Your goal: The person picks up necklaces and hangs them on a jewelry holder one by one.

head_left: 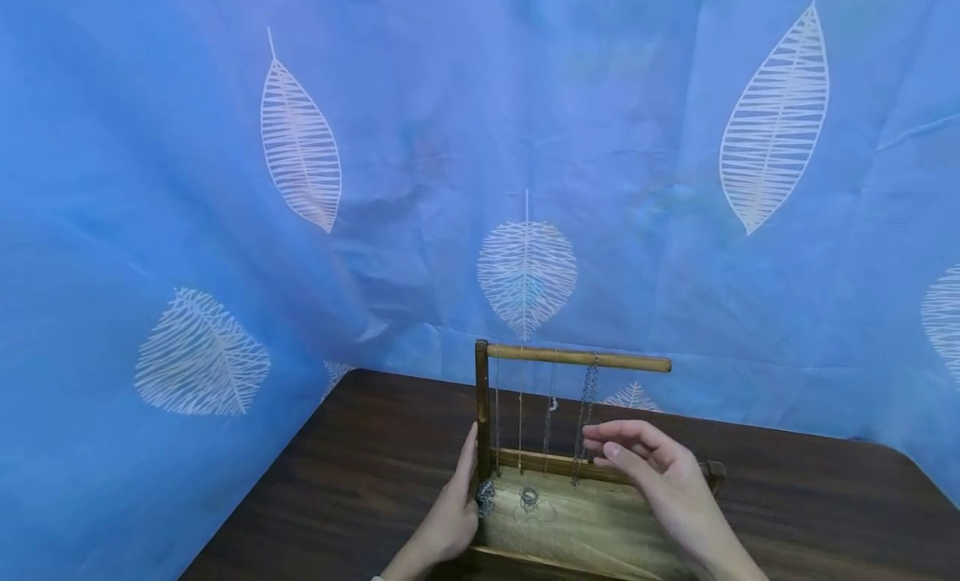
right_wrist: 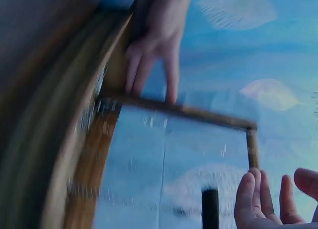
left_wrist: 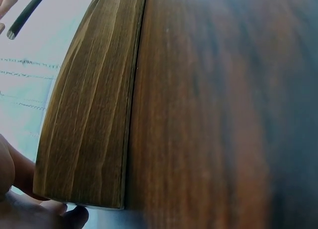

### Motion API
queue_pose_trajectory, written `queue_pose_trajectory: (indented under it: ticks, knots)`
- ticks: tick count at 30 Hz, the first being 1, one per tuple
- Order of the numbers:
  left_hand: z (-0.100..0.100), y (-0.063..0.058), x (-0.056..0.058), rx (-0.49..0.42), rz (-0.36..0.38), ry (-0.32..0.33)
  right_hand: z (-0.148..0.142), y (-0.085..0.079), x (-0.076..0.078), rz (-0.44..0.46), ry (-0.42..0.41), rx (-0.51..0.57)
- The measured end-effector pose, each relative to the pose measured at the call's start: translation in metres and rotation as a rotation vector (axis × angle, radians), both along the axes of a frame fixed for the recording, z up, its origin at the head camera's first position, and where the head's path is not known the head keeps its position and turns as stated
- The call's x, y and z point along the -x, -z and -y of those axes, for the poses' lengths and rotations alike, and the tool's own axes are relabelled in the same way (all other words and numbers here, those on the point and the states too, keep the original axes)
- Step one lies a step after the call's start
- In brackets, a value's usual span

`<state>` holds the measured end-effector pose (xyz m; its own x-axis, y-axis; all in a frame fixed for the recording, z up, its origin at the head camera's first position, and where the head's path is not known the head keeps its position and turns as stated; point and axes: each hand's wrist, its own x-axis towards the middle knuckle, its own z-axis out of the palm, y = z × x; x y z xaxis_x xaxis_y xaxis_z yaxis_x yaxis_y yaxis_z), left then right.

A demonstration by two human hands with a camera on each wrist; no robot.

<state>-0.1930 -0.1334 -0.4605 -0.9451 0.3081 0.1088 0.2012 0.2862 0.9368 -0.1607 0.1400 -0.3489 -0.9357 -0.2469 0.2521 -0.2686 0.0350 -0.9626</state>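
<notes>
Blue leaf-patterned cloth [head_left: 420,147] backs a dark worktop [head_left: 810,473] carrying a wooden stand [head_left: 592,527]. The right hand [head_left: 667,473], its grip loosely parted, masks the stand's right part; the left hand [head_left: 448,518] rests straight fingers on its left side. The rightmost chain [head_left: 587,389] hangs beside the right hand; a metal coil [head_left: 528,497] lies below.

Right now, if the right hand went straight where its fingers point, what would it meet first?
Probably the chain hanging nearest the free end of the wooden bar. In the head view, the right hand has its fingertips beside it. Depth is unclear, so they might pass by.
</notes>
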Motion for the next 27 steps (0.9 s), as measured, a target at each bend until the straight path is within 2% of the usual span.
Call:
queue_pose_trajectory:
  ticks: [4,11,17,21,27]
  knots:
    - [0.003,-0.003,0.0,-0.001,-0.03,-0.009,0.029,0.013,-0.001,0.068,-0.085,0.071]
    - [0.001,0.001,0.001,0.003,-0.061,0.012,0.067,0.057,0.026,0.146,-0.23,0.066]
    - [-0.003,0.003,0.0,-0.006,-0.033,0.011,0.085,0.087,0.04,0.246,-0.251,-0.062]
    - [-0.003,0.0,-0.001,-0.004,-0.025,-0.006,0.093,0.096,0.042,0.276,-0.265,-0.095]
    - [0.001,-0.004,-0.002,-0.009,0.0,-0.01,0.104,0.105,0.044,0.269,-0.267,-0.138]
